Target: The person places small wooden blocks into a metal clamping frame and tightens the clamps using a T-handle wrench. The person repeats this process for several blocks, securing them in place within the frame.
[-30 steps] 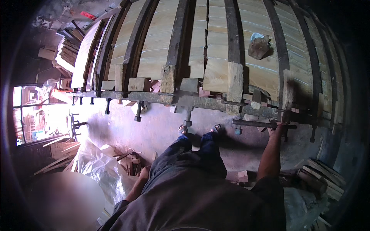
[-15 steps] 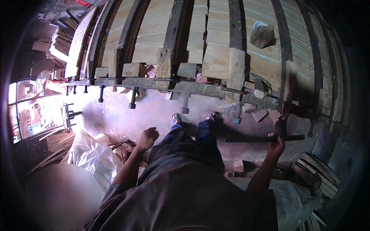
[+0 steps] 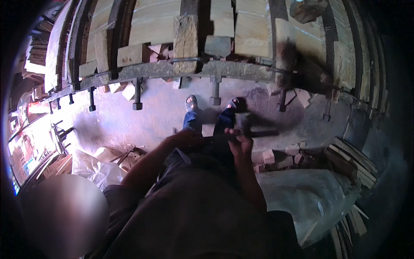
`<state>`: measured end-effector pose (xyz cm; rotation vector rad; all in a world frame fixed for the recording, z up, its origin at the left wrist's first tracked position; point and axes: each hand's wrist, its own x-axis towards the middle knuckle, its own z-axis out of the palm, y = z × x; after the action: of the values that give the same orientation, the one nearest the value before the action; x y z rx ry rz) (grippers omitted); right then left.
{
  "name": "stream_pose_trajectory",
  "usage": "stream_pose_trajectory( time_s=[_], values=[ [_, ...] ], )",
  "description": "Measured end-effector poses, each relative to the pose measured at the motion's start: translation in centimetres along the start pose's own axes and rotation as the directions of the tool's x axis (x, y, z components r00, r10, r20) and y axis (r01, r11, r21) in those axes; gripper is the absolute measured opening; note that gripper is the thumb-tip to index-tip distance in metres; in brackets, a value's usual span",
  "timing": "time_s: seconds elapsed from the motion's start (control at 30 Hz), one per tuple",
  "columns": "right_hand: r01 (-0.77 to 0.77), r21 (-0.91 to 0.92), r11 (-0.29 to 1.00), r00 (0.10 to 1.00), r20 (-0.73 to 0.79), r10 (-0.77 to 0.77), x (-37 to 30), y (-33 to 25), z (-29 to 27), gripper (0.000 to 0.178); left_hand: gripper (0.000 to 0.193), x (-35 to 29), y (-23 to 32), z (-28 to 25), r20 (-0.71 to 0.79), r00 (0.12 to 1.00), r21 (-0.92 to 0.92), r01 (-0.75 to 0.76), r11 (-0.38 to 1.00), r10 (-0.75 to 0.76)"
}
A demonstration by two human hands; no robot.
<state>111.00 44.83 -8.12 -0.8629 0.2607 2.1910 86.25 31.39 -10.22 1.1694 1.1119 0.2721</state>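
In front of my waist, my right hand [image 3: 240,143] is closed round a dark T-handle socket wrench [image 3: 264,133]. Its bar lies roughly crosswise, and its socket end points toward the rail. My left hand [image 3: 187,138] is close to the bar's left end; its fingers are in shadow, so I cannot tell whether they touch it. Beyond my feet runs a long metal clamp rail [image 3: 241,71] with several bolts hanging from it. The nearest, a thick threaded bolt [image 3: 215,91], is apart from the wrench.
Pale wooden boards [image 3: 252,32] lie under dark clamp bars beyond the rail. A stone-like lump [image 3: 307,10] rests on them. White plastic sheeting [image 3: 92,167] and wood scraps are at left; a covered bundle [image 3: 304,194] and stacked slats [image 3: 353,162] are at right.
My right hand has brought the wrench left, away from the rail's right part to my waist. My left hand has moved right toward it. The view has shifted, so the rail sits higher.
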Motion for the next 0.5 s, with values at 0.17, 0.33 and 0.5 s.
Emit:
stream_pose_trajectory(
  time_s=[0.17,0.33,0.5],
  values=[
    [-0.202,0.076,0.976,0.979,0.015,0.201,3.8,7.1,-1.1,0.024,0.040,-5.8,-4.2,-2.6,-0.008,0.960,0.039,0.281,0.959,-0.281],
    [-0.085,-0.142,0.986,0.994,0.052,0.093,6.0,9.3,-1.7,0.029,0.044,-7.3,-6.7,-3.9,-0.200,0.889,-0.153,0.386,0.910,-0.411],
    [-0.046,-0.192,0.980,0.999,-0.005,0.046,7.0,10.2,-0.9,0.037,0.032,-4.1,-11.0,-3.8,-0.440,0.846,0.111,0.383,0.917,-0.300]
  ],
)
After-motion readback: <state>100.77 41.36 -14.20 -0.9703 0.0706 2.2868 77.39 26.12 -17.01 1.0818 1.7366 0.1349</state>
